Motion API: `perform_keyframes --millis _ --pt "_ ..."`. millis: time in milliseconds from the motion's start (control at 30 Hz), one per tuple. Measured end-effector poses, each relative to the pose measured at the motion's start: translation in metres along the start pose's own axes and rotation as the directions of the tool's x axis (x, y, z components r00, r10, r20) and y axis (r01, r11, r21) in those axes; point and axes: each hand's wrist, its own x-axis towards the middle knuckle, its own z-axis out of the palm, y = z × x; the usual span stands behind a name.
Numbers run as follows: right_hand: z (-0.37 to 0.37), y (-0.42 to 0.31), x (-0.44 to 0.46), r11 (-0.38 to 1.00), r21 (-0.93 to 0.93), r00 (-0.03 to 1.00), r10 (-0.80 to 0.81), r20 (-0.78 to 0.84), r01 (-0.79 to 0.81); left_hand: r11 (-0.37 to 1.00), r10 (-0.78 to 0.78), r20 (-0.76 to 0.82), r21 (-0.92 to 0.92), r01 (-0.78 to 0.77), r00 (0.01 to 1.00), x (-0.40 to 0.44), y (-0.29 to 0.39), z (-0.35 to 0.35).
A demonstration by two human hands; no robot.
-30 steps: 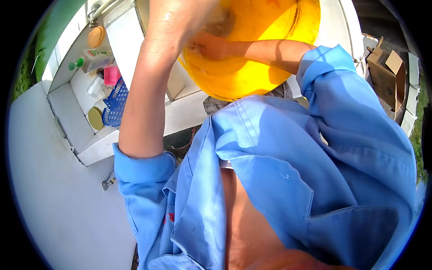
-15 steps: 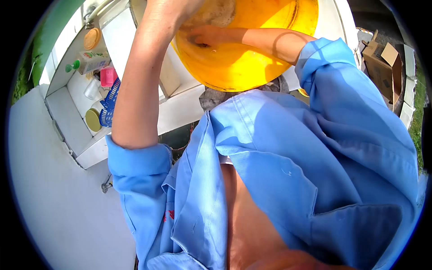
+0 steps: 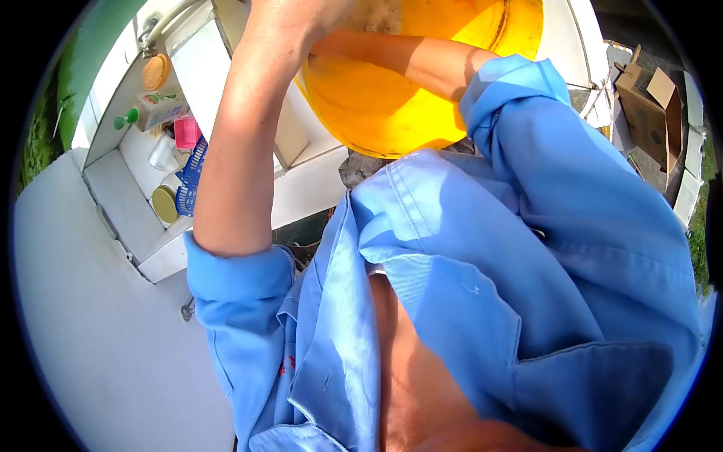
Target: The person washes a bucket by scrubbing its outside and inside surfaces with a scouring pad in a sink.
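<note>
A large yellow basin (image 3: pixel 384 113) stands at the top of the view, with a greyish-white patch (image 3: pixel 382 15) inside that I cannot make out. My left hand (image 3: pixel 301 16) is over the basin's left side, its fingers cut off by the top edge. My right arm reaches across the basin from the right. Only the wrist end of my right hand (image 3: pixel 331 42) shows, since my left hand covers its fingers. What either hand holds is hidden.
On the left, a white-tiled recess (image 3: pixel 120 192) holds a green-capped bottle (image 3: pixel 154 111), a pink container (image 3: pixel 187 132), a blue basket (image 3: pixel 192 177) and a jar with a gold lid (image 3: pixel 164 203). An open cardboard box (image 3: pixel 649 113) is at the far right.
My right hand has moved up and left, and its fingers have gone out of sight behind my left hand. The whole view has shifted slightly.
</note>
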Motion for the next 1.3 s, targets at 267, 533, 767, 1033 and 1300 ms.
perform_keyframes --millis 267,533,767,1033,1300 --pt "-0.122 0.058 -0.052 0.185 -0.982 0.983 0.173 0.066 0.033 1.000 0.020 0.012 0.009 -0.020 1.000 0.002 0.001 0.000" --pt "0.001 -0.012 -0.009 0.902 -0.423 0.996 0.072 -0.058 -0.090 0.997 0.039 0.009 0.073 -0.040 0.999 0.007 0.002 0.003" --pt "-0.076 -0.006 -0.138 0.808 -0.519 0.930 -0.095 0.355 0.280 0.969 0.109 -0.001 0.224 -0.106 0.994 0.011 -0.001 0.022" --pt "-0.099 -0.005 -0.148 0.363 -0.932 0.979 0.192 0.060 -0.014 0.740 0.307 0.058 0.614 -0.277 0.950 0.021 -0.005 0.053" --pt "-0.116 -0.002 -0.189 0.630 -0.771 0.995 -0.069 0.069 0.097 0.815 0.355 0.033 0.479 -0.327 0.934 0.021 -0.013 0.058"
